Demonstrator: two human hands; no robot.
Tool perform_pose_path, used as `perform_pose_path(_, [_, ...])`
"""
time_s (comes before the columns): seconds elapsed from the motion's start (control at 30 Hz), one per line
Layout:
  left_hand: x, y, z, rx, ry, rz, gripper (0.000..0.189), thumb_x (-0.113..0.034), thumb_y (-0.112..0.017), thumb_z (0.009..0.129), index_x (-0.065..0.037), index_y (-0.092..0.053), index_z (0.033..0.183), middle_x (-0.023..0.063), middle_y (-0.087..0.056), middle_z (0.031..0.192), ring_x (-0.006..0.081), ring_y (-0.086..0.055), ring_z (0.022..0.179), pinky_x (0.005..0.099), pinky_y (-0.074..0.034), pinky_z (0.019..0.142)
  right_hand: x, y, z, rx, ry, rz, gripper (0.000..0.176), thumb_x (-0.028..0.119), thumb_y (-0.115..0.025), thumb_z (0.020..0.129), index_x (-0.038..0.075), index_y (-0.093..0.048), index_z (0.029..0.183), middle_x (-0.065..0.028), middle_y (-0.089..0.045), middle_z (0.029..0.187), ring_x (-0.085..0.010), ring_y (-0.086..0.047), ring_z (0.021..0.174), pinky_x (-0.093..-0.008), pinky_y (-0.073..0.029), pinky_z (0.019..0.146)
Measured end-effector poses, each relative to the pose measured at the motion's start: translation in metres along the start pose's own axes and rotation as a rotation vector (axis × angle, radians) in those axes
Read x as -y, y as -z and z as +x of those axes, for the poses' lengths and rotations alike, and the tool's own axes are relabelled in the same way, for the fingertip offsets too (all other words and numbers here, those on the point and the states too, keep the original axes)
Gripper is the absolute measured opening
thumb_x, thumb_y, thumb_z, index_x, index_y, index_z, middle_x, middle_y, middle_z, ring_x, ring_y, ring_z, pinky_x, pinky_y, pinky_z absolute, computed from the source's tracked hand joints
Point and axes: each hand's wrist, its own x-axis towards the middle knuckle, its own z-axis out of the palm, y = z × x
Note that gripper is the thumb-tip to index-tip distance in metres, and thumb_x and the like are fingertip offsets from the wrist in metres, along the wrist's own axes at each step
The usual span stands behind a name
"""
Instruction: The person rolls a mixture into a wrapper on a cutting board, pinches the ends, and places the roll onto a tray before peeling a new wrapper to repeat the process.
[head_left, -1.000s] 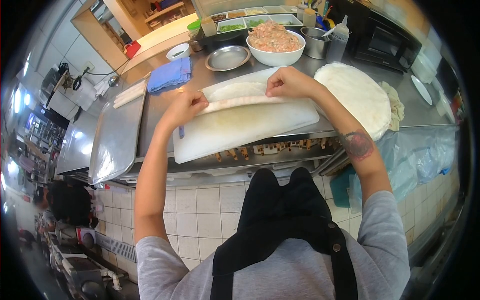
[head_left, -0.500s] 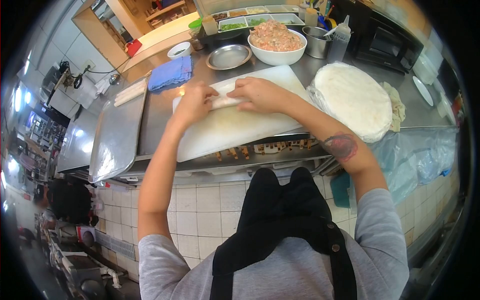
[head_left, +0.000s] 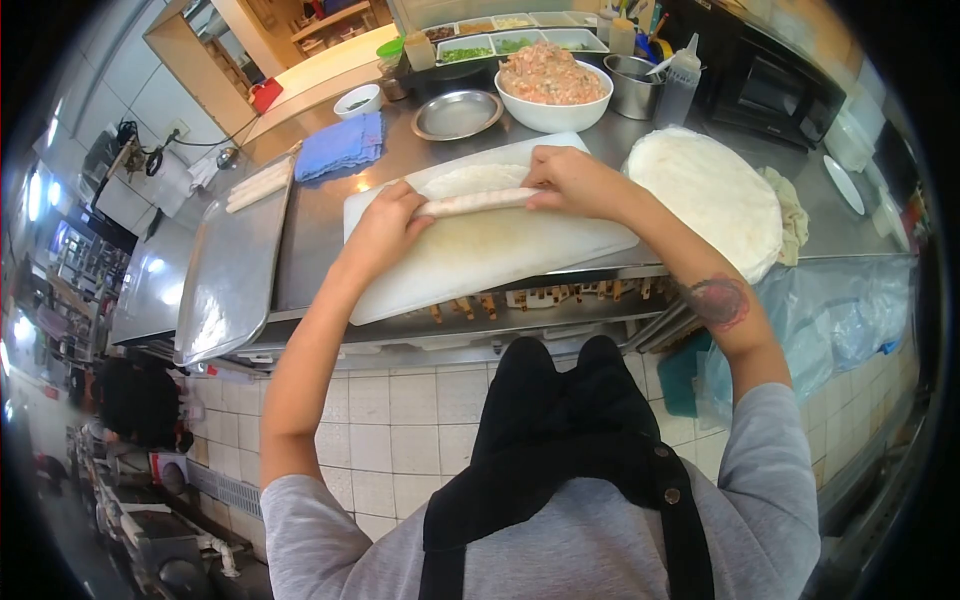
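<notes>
A long pale spring roll [head_left: 474,203], partly rolled, lies across the white cutting board [head_left: 490,252]. At its left end, my left hand [head_left: 392,226] is closed with thumb and fingers around it. My right hand [head_left: 577,182] pinches the right end the same way. Beyond the roll, the unrolled part of its thin white wrapper [head_left: 472,179] lies flat on the board. To the right of the board sits a thick stack of round white wrappers [head_left: 705,205]. Behind the board, a white bowl [head_left: 557,118] is heaped with pinkish minced filling [head_left: 550,75].
At left, a metal tray [head_left: 228,275] holds several finished rolls [head_left: 262,186]. Blue folded cloths [head_left: 342,148] and a round metal dish [head_left: 457,115] lie behind the board. A metal pot [head_left: 634,88], squeeze bottle [head_left: 680,78] and black microwave [head_left: 768,85] stand at back right.
My hands have moved apart, the right one outward to the right, and now hold the two ends. The wrapper has become a longer, tighter roll, with its loose part showing beyond.
</notes>
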Motion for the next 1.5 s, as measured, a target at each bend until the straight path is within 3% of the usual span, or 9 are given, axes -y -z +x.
perform_pose_path(0.13, [-0.005, 0.005, -0.002, 0.001, 0.006, 0.066, 0.022, -0.009, -0.071, 0.078, 0.002, -0.069, 0.097, 0.0162, -0.060, 0.095, 0.0352, -0.058, 0.096, 0.0418, -0.047, 0.086, -0.007, 0.009, -0.011, -0.002, -0.015, 0.023, 0.025, 0.017, -0.076, 0.076, 0.002, -0.072, 0.095, -0.0144, -0.062, 0.089, -0.0314, -0.063, 0.084, -0.0393, -0.050, 0.076])
perform_pose_path(0.23, [-0.006, 0.009, 0.000, -0.030, -0.065, 0.238, 0.024, -0.009, -0.071, 0.080, 0.001, -0.068, 0.101, 0.0153, -0.060, 0.091, 0.0333, -0.061, 0.088, 0.0400, -0.049, 0.078, -0.014, 0.009, -0.008, 0.017, -0.009, 0.053, 0.026, 0.018, -0.077, 0.075, 0.000, -0.072, 0.093, -0.0147, -0.065, 0.087, -0.0305, -0.065, 0.082, -0.0384, -0.051, 0.074])
perform_pose_path(0.5, [0.007, 0.026, 0.021, 0.191, 0.173, -0.119, 0.019, -0.006, -0.072, 0.078, 0.000, -0.069, 0.095, 0.0132, -0.067, 0.081, 0.0224, -0.065, 0.075, 0.0338, -0.050, 0.068, -0.019, 0.028, 0.007, 0.124, -0.131, 0.230, 0.027, 0.020, -0.079, 0.076, 0.006, -0.071, 0.098, -0.0078, -0.066, 0.073, -0.0184, -0.061, 0.067, -0.0321, -0.048, 0.064])
perform_pose_path(0.7, [0.020, 0.028, 0.029, 0.249, 0.207, -0.171, 0.011, -0.005, -0.071, 0.079, 0.002, -0.069, 0.088, 0.0121, -0.067, 0.082, 0.0210, -0.063, 0.073, 0.0324, -0.049, 0.067, -0.026, 0.032, 0.014, 0.196, -0.168, 0.198, 0.016, 0.019, -0.077, 0.076, 0.005, -0.073, 0.084, -0.0079, -0.067, 0.068, -0.0173, -0.061, 0.063, -0.0326, -0.048, 0.062])
perform_pose_path(0.9, [0.043, 0.016, 0.035, 0.225, 0.106, -0.156, 0.010, -0.006, -0.067, 0.082, 0.001, -0.071, 0.088, 0.0130, -0.066, 0.084, 0.0252, -0.063, 0.078, 0.0337, -0.049, 0.072, -0.027, 0.028, 0.021, 0.134, -0.221, 0.153, 0.013, 0.017, -0.076, 0.076, 0.005, -0.074, 0.081, -0.0109, -0.070, 0.071, -0.0212, -0.064, 0.064, -0.0336, -0.050, 0.063])
perform_pose_path(1.0, [0.045, 0.016, 0.039, 0.253, 0.118, -0.123, 0.012, -0.007, -0.066, 0.083, 0.000, -0.072, 0.089, 0.0129, -0.065, 0.085, 0.0256, -0.063, 0.078, 0.0344, -0.049, 0.072, -0.027, 0.023, 0.028, 0.182, -0.256, 0.034, 0.015, 0.012, -0.073, 0.075, 0.006, -0.075, 0.088, -0.0124, -0.070, 0.080, -0.0259, -0.067, 0.075, -0.0356, -0.051, 0.069])
perform_pose_path(1.07, [0.045, 0.016, 0.040, 0.248, 0.118, -0.110, 0.012, -0.007, -0.067, 0.082, 0.000, -0.072, 0.090, 0.0128, -0.065, 0.085, 0.0258, -0.063, 0.079, 0.0349, -0.049, 0.072, -0.026, 0.010, 0.031, 0.055, -0.072, -0.131, 0.025, 0.006, -0.068, 0.075, 0.007, -0.073, 0.099, -0.0138, -0.068, 0.095, -0.0312, -0.065, 0.091, -0.0379, -0.051, 0.079])
perform_pose_path(1.17, [0.040, 0.014, 0.041, 0.222, 0.087, -0.078, 0.012, -0.007, -0.066, 0.080, -0.001, -0.073, 0.088, 0.0149, -0.066, 0.086, 0.0295, -0.063, 0.080, 0.0380, -0.050, 0.074, -0.012, -0.007, 0.036, -0.009, 0.184, 0.031, 0.034, 0.001, -0.064, 0.073, 0.005, -0.071, 0.106, -0.0158, -0.064, 0.104, -0.0334, -0.062, 0.100, -0.0395, -0.049, 0.087])
perform_pose_path(1.5, [-0.020, -0.023, 0.025, -0.089, -0.076, -0.179, 0.032, 0.000, -0.066, 0.078, 0.004, -0.063, 0.110, 0.0164, -0.060, 0.102, 0.0328, -0.060, 0.094, 0.0402, -0.049, 0.083, 0.021, -0.015, 0.045, 0.023, 0.043, -0.053, 0.029, 0.017, -0.071, 0.078, 0.002, -0.070, 0.103, -0.0175, -0.065, 0.098, -0.0353, -0.063, 0.093, -0.0427, -0.051, 0.084])
